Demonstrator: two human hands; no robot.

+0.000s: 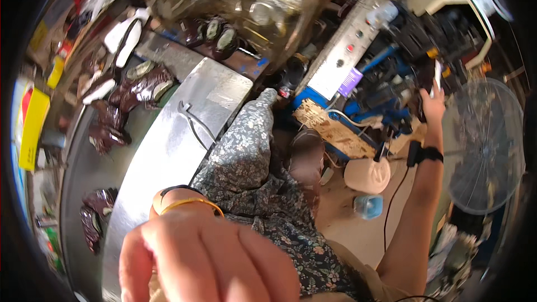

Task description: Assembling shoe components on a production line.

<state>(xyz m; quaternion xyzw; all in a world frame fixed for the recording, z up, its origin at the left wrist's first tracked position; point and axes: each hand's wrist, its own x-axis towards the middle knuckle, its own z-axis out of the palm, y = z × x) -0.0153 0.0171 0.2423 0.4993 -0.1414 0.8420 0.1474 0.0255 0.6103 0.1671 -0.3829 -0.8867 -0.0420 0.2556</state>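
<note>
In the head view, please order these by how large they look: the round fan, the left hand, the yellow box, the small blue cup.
1. left hand, enlarged by nearness
2. round fan
3. yellow box
4. small blue cup

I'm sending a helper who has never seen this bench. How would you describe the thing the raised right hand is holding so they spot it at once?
Start from the big round wire-guarded fan at the right. Just left of its upper rim, the right hand, with a black strap at the wrist, is raised. From its fingers stands a slim white flat object, upright; its pale, narrow shape stands out against the dark and blue machine parts behind.
</note>
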